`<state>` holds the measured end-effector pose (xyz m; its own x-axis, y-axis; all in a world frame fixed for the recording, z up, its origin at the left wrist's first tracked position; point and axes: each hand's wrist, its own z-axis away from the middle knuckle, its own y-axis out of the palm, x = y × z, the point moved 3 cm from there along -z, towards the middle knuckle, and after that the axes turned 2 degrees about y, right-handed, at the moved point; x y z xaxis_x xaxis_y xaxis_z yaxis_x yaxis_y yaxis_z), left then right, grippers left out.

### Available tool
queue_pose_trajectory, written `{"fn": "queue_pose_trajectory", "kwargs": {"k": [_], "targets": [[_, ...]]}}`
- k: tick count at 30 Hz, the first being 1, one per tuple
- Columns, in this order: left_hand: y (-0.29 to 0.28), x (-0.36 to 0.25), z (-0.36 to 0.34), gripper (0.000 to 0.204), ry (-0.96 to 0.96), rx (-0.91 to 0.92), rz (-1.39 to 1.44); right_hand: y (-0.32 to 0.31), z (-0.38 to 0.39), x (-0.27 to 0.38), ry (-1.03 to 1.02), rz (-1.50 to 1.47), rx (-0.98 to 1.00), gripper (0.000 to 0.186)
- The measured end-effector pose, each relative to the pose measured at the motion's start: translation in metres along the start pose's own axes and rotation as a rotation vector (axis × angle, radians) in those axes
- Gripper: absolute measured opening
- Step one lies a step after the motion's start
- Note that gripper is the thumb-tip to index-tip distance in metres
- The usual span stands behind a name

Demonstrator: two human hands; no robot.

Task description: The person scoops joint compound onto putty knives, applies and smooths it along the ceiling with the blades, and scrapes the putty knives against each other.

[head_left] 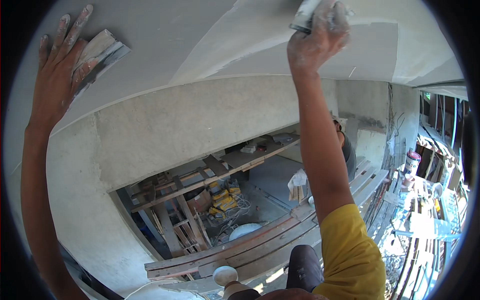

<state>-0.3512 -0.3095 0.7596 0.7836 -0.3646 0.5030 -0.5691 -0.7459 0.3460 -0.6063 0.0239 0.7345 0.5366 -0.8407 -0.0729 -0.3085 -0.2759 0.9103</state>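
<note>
Both my arms are raised to the ceiling, a grey surface with paler bands of smeared compound. My left hand has its fingers spread up toward the ceiling, their tips coated with white paste. A wide putty knife is held by its thumb side, with white and dark smears along the blade. My right hand, also coated with paste, is closed around another putty knife at the ceiling. That tool is slightly blurred and partly cut off by the top edge.
Scaffold planks run below me, with a pale round tub on them. Through a wall opening show yellow items, a wooden shelf and a white bucket. Another person stands behind my right forearm. A paint can is at right.
</note>
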Motion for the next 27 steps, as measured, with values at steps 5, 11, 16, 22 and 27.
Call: {"fn": "queue_pose_trajectory", "kwargs": {"k": [5,11,16,22,27], "targets": [[0.008,-0.003,-0.003,0.049,0.124,-0.346,0.07,0.016,0.097,0.018,0.097,-0.012,0.352,0.074],[-0.017,-0.011,-0.006,0.05,-0.117,0.243,-0.055,-0.034,0.021,0.01,0.002,-0.143,0.128,0.059],[0.01,0.009,0.003,0.052,-0.022,0.005,-0.013,-0.051,-0.106,-0.002,-0.084,0.05,-0.132,0.05],[0.015,0.012,0.002,0.05,0.047,-0.157,0.026,-0.006,0.028,0.0,-0.199,0.08,0.223,0.062],[-0.006,-0.004,-0.007,0.056,-0.07,0.221,-0.095,-0.042,0.067,0.003,-0.225,0.139,0.519,0.059]]}}
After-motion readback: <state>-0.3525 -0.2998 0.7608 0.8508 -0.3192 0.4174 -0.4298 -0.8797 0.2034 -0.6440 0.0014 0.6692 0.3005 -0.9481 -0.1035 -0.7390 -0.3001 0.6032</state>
